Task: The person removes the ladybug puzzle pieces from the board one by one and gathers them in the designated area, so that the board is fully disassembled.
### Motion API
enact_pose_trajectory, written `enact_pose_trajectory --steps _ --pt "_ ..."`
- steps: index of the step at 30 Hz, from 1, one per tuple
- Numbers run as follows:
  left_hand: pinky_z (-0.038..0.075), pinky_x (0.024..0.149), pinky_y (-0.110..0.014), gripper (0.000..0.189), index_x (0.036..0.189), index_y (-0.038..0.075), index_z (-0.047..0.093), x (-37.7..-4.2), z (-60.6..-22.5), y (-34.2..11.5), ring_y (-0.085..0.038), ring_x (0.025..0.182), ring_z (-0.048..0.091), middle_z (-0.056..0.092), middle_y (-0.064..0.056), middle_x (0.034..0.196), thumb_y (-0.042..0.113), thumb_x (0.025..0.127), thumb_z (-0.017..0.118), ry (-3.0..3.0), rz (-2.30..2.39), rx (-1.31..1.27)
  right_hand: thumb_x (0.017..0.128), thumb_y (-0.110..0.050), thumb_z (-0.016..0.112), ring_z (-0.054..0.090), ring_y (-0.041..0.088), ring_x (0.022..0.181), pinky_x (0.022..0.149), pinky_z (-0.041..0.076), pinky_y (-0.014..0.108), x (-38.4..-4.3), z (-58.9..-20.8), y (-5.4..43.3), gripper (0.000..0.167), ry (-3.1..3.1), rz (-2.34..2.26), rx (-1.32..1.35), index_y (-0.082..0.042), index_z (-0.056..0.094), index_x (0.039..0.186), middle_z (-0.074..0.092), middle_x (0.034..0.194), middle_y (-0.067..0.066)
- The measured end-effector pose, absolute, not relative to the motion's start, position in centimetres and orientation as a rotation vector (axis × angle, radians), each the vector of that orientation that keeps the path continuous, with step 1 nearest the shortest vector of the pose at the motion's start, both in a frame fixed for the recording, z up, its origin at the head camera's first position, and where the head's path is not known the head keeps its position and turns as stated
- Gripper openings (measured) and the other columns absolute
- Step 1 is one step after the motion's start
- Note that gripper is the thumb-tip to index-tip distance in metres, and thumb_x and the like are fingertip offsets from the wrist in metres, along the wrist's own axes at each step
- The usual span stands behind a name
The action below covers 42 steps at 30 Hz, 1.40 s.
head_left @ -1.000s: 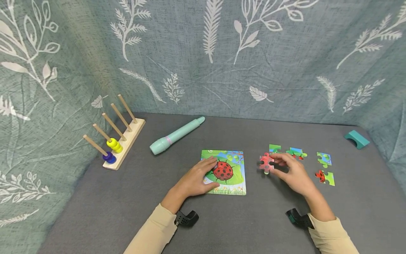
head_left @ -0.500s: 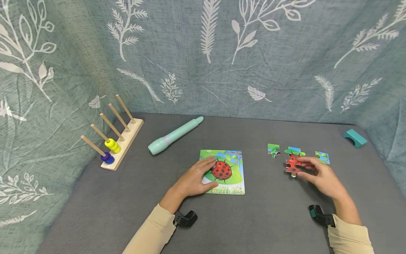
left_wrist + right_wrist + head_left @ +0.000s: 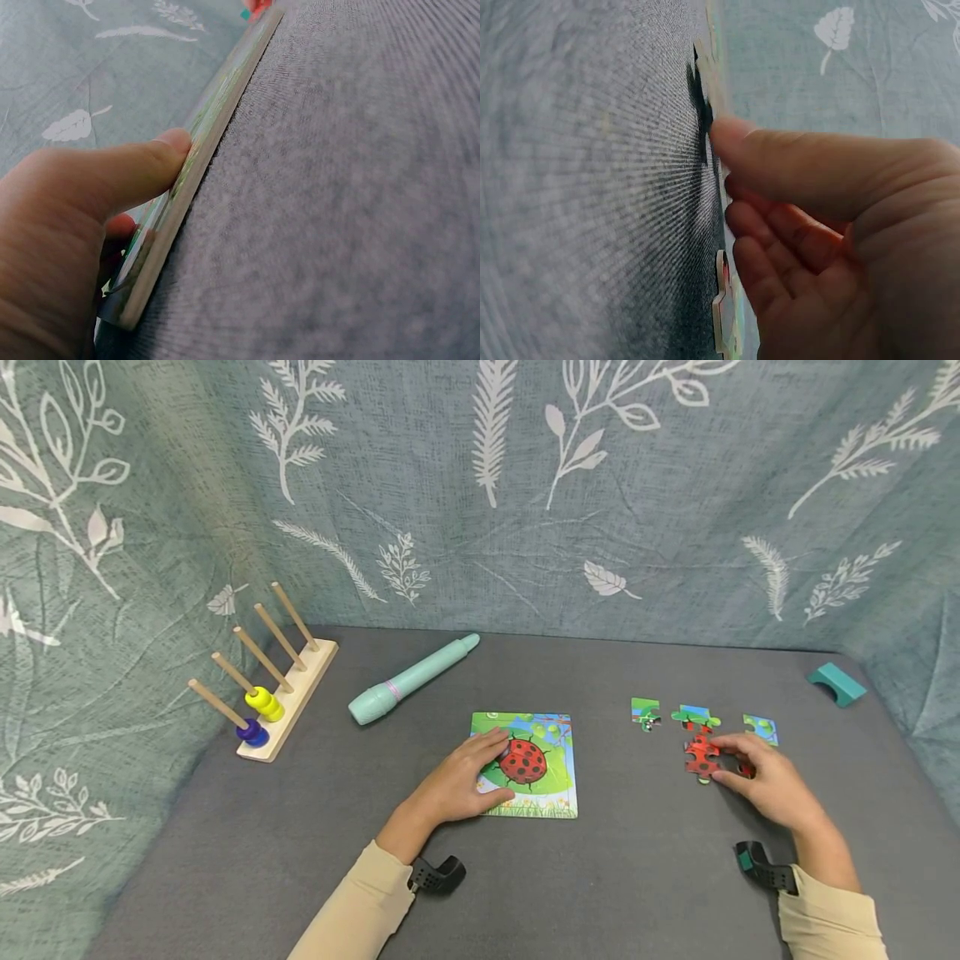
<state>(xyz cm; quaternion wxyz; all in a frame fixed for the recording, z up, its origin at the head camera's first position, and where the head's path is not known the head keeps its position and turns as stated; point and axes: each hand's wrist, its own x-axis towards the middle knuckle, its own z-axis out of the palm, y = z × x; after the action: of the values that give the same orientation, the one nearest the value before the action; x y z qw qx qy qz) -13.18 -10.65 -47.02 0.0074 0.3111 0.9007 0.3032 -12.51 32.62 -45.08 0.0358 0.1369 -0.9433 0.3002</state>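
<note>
A square ladybug puzzle board (image 3: pixel 558 789) lies flat on the grey table. My left hand (image 3: pixel 459 783) rests on its left side; in the left wrist view the thumb (image 3: pixel 161 154) lies on the board's top near the edge. Further right, my right hand (image 3: pixel 772 783) pinches a red, black-spotted puzzle piece (image 3: pixel 702 758) between thumb and fingers. The right wrist view has this piece (image 3: pixel 714 79) slightly tilted, a dark shadow beside it. Another red piece (image 3: pixel 747 770) is mostly hidden behind the right hand. Behind the held piece lie a green piece (image 3: pixel 645 710), a blue-green piece (image 3: pixel 695 717) and a blue piece (image 3: pixel 762 727).
On the left stands a wooden peg stand (image 3: pixel 303 681) with yellow rings (image 3: pixel 266 703) and blue rings (image 3: pixel 253 732). A mint-green microphone-shaped thing (image 3: pixel 414 679) lies behind the board. A teal arch block (image 3: pixel 837 684) sits far right, before a leaf-patterned curtain (image 3: pixel 450 527).
My right hand has carried the red piece rightward, away from the board and close to the other loose pieces, slowing over the last half second. The left hand stays on the board.
</note>
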Motion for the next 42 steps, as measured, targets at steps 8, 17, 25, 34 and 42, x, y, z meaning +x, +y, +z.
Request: enact_pose_trajectory --steps 8,17,25,34,42 --pt "0.030 0.116 -0.046 0.073 0.139 -0.001 0.046 -13.2 -47.2 -10.7 -0.029 0.139 0.034 0.042 -0.013 0.147 0.035 0.081 0.072 2.826 0.938 0.991 0.081 -0.008 0.073 0.048 0.043 0.109 0.086 0.041 0.057 -12.7 -45.2 32.5 0.041 -2.920 0.849 0.467 0.002 0.058 0.118 0.054 0.118 0.023" --pt "0.030 0.116 -0.045 0.073 0.139 -0.001 0.047 -13.2 -47.2 -10.8 -0.029 0.139 0.035 0.042 -0.013 0.147 0.037 0.081 0.072 2.831 0.932 0.979 0.079 -0.005 0.074 0.045 0.044 0.111 0.087 0.038 0.058 -12.7 -45.4 32.5 0.041 -2.897 0.844 0.489 0.002 0.058 0.116 0.053 0.118 0.024" --pt "0.033 0.115 -0.047 0.073 0.138 -0.001 0.047 -13.2 -47.3 -10.7 -0.030 0.139 0.035 0.042 -0.013 0.147 0.036 0.081 0.072 2.830 0.944 0.973 0.081 -0.013 0.074 0.049 0.027 0.109 0.085 0.038 0.039 -12.4 -44.8 32.1 0.047 -2.853 0.918 0.420 -0.001 0.057 0.123 0.057 0.120 0.019" --pt "0.038 0.111 -0.048 0.070 0.136 0.001 0.051 -13.2 -47.5 -10.8 -0.031 0.137 0.039 0.045 -0.011 0.145 0.033 0.079 0.076 2.834 1.028 0.974 0.085 -0.017 0.072 0.054 0.022 0.108 0.086 0.034 0.000 -12.5 -44.4 30.7 0.053 -2.824 1.061 0.419 0.000 0.051 0.130 0.056 0.124 0.019" --pt "0.041 0.109 -0.048 0.070 0.135 0.000 0.051 -13.1 -47.5 -11.0 -0.033 0.134 0.041 0.046 -0.014 0.143 0.031 0.078 0.076 2.849 1.085 0.990 0.083 -0.014 0.073 0.061 0.034 0.099 0.079 0.051 0.022 -12.6 -44.3 28.2 0.054 -2.820 1.056 0.507 -0.002 0.052 0.131 0.057 0.123 0.016"
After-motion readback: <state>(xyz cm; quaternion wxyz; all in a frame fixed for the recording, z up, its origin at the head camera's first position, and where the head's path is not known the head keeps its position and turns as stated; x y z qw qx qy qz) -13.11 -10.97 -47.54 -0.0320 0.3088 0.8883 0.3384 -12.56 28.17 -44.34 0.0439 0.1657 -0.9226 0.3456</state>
